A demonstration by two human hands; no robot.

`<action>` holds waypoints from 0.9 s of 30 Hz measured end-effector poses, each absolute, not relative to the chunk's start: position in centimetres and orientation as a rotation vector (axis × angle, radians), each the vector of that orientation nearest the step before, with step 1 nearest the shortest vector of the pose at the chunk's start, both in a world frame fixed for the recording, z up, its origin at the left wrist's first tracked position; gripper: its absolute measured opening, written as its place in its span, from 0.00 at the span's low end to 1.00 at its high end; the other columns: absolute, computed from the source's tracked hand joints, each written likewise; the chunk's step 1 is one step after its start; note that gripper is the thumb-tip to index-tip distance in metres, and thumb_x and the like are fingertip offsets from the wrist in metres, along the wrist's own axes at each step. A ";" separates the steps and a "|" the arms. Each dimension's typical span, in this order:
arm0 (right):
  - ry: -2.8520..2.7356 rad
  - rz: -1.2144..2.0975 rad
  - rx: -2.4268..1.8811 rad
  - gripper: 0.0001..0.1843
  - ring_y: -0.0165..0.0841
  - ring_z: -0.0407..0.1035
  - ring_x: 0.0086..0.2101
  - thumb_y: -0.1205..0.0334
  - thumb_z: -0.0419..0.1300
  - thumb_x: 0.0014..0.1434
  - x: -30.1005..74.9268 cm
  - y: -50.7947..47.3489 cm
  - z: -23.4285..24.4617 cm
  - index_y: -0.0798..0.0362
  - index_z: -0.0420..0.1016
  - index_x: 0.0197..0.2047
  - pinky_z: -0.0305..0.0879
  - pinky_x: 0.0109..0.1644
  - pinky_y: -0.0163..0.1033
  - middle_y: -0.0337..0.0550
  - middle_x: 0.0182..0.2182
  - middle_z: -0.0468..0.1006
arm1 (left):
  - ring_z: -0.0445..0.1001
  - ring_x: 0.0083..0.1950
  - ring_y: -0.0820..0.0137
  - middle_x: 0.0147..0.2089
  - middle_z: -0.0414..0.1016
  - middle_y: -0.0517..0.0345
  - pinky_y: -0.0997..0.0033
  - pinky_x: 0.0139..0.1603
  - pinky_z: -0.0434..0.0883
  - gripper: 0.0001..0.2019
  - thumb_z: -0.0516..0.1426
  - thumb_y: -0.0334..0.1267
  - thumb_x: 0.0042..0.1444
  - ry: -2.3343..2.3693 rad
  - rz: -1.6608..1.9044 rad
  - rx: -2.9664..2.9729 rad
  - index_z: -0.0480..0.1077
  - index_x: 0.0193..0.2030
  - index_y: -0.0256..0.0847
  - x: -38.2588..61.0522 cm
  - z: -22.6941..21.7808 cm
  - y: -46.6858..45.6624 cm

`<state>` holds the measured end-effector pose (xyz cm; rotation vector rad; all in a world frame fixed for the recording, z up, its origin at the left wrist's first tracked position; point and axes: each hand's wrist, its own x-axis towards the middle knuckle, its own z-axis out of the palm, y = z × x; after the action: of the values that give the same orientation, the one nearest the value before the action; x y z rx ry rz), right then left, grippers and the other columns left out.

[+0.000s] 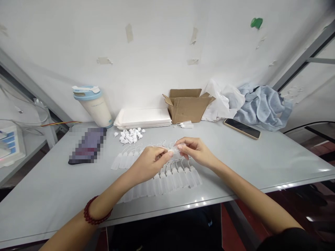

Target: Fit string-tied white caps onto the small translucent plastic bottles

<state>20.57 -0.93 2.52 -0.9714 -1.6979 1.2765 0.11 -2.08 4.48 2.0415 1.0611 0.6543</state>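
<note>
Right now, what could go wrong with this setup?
The clear piece sits in the fingertip grip of the left hand and right hand; it could slip onto the looped pieces below.
The left forearm passes near the front row, and might nudge pieces out of line.
The small white parts lie loose in a heap; a bump could scatter them.

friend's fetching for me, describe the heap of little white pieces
On the grey table, find the open cardboard box, then the flat white stack left of it. Just in front of the stack lies the heap of little white pieces, jumbled, unlike the translucent pieces lined up in rows.
</note>
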 end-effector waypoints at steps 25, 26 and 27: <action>-1.432 1.325 -1.025 0.19 0.22 0.51 0.17 0.46 0.59 0.56 20.2 0.1 1.5 0.55 0.70 0.29 0.48 0.20 0.32 0.31 0.18 0.60 | 0.71 0.31 0.69 0.32 0.73 0.54 0.72 0.30 0.64 0.13 0.48 0.39 0.65 1.209 0.801 2.809 0.71 0.39 0.36 -1.1 2.7 -0.6; -1.415 1.271 -1.040 0.18 0.22 0.53 0.18 0.47 0.59 0.56 20.4 0.5 1.5 0.56 0.71 0.31 0.50 0.21 0.32 0.33 0.19 0.62 | 0.73 0.35 0.67 0.35 0.75 0.52 0.71 0.33 0.66 0.12 0.49 0.39 0.64 1.329 0.700 2.771 0.72 0.39 0.37 -1.5 2.9 -0.2; -1.390 1.213 -1.058 0.17 0.23 0.55 0.19 0.48 0.59 0.56 20.7 0.9 1.4 0.56 0.72 0.33 0.52 0.23 0.32 0.34 0.21 0.65 | 0.74 0.38 0.64 0.38 0.76 0.51 0.69 0.34 0.66 0.11 0.50 0.38 0.63 1.490 0.601 2.711 0.72 0.39 0.37 -2.0 3.2 0.3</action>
<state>20.66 0.89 1.44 -1.0582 -1.3899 1.2128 -1.97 0.28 3.18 2.7113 1.4898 0.6009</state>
